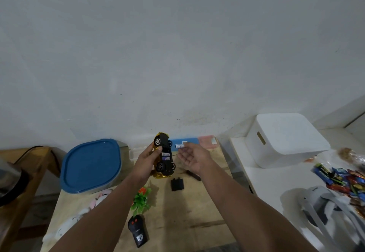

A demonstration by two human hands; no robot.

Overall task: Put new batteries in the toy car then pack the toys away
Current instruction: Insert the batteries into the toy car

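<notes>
The left hand (148,158) hides part of the yellow plastic toy car (164,157), which it grips upturned above the wooden table (197,208), black underside up, two batteries seated in the open bay. Just right of that grip, the right hand (192,158) lies palm-up, fingertips pinching a white cylindrical battery (179,146). Below it lies the black battery cover (177,184).

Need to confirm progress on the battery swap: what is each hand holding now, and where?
Left hand grips the upturned toy car by its side, near the front wheel. Right hand pinches a battery by one end at its fingertips.
</notes>
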